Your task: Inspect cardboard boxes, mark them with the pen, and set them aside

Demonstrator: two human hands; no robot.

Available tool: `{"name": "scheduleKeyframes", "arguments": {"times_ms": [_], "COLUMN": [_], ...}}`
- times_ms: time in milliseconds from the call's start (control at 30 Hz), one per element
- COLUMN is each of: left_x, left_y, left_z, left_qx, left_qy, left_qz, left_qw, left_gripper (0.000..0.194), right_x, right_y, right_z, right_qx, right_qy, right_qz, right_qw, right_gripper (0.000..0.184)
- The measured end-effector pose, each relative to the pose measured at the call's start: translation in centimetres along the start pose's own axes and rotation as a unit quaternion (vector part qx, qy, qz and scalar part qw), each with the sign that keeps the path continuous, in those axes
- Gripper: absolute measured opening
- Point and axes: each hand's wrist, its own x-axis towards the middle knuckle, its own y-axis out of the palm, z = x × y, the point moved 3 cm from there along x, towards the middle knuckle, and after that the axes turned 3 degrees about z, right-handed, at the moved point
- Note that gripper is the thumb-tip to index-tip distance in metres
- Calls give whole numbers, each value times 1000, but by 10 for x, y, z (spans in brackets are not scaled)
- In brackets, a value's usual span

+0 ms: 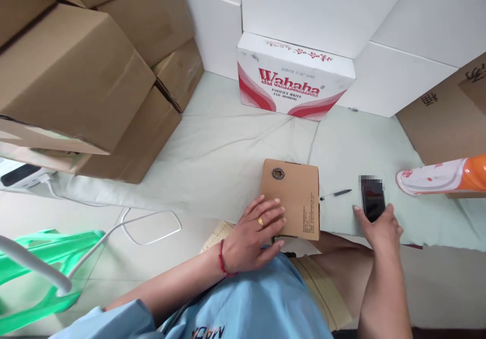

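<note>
My left hand (255, 230) lies with its fingers stretched over the near left part of a small brown cardboard box (294, 189). That box has a dark hexagon mark in one corner, small print at the right, and rests at the table's near edge. My right hand (381, 230) has thumb and fingers on either side of the lower end of a black smartphone (374, 200), which lies on the cloth; its upper part is blurred out. Between the box and the phone is a dark pen (336, 194).
A white and red Wahaha water carton (296, 78) stands at the back against white panels. Large brown cartons (76, 70) are stacked at the left. An orange and white bottle (440, 174) and another carton (448, 111) are at the right. A white cable (152, 212) hangs at the left.
</note>
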Motion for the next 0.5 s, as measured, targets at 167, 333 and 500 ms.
{"name": "scheduleKeyframes", "arguments": {"times_ms": [167,333,500], "left_x": [-19,-12,-14], "left_y": [1,10,23], "left_z": [5,0,-4], "left_qx": [45,55,45], "left_qy": [7,-8,-35], "left_qz": [72,76,65], "left_qw": [996,996,996], "left_gripper": [45,43,45], "right_x": [4,22,22], "right_y": [3,5,-1], "right_z": [-8,-15,-36], "right_qx": [-3,-3,33], "right_qy": [41,65,52], "right_qz": [-11,54,3], "right_qw": [999,996,998], "right_gripper": [108,101,100]}}
